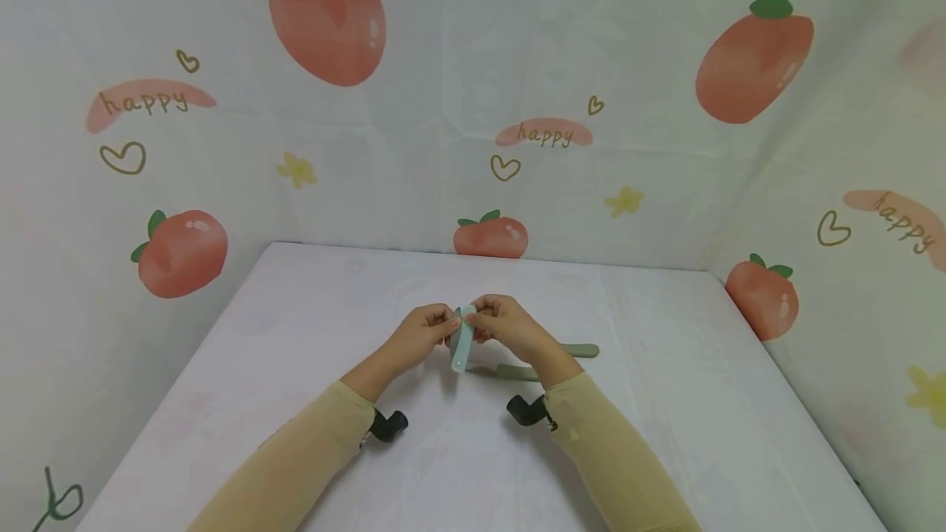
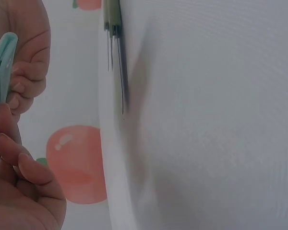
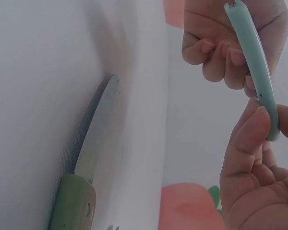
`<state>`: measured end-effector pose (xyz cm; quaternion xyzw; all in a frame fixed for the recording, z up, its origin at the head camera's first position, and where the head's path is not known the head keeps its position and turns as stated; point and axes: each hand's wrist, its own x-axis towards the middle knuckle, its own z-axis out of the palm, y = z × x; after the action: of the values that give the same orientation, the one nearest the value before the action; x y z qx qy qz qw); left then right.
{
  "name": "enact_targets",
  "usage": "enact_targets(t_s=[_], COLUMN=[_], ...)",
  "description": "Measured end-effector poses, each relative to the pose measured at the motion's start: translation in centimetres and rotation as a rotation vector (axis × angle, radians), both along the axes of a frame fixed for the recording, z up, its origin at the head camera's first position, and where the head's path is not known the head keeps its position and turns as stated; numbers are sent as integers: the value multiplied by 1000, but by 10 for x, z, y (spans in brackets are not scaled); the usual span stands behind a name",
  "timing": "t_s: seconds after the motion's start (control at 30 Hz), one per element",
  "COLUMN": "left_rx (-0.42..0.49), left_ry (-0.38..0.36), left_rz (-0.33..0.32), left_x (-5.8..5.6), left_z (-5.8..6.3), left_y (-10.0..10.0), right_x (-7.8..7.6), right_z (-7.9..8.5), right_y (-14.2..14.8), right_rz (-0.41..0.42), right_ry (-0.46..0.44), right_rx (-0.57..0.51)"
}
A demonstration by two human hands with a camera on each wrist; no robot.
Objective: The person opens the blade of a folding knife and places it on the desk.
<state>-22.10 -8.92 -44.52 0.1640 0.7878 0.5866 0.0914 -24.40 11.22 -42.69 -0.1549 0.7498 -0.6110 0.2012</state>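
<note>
Both hands hold a mint-green folding knife (image 1: 461, 350) above the table, its pivot end hanging toward the person. The left hand (image 1: 411, 340) pinches at the upper left side of the knife with thumb and fingers. Opposite it, the right hand (image 1: 519, 332) pinches the handle's upper end between thumb and finger. A slot runs along the handle (image 2: 6, 62) in the left wrist view; how far the blade stands out is hard to tell. Below the right hand lies a green-handled knife (image 1: 516, 372), its bare blade (image 3: 99, 127) pointing left.
Another green handle (image 1: 582, 350) lies behind that knife, partly hidden by the right wrist. The white-covered table (image 1: 687, 417) meets a fruit-printed cloth backdrop (image 1: 429, 146) at the back and sides. A black wrist device (image 1: 388, 425) sits under the left sleeve, another (image 1: 526, 410) by the right.
</note>
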Motion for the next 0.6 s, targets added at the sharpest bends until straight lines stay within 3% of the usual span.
enact_targets(t_s=[0.23,0.6], left_rx=[15,57], left_ry=[4,26], left_rz=[83,281], left_x=[0,1], left_z=[1,0], left_y=[-2,-5], right_x=[3,4], right_z=[4,0], right_y=[1,6], right_rz=[-44,-144], right_ry=[-10,-27], right_rx=[1,-66])
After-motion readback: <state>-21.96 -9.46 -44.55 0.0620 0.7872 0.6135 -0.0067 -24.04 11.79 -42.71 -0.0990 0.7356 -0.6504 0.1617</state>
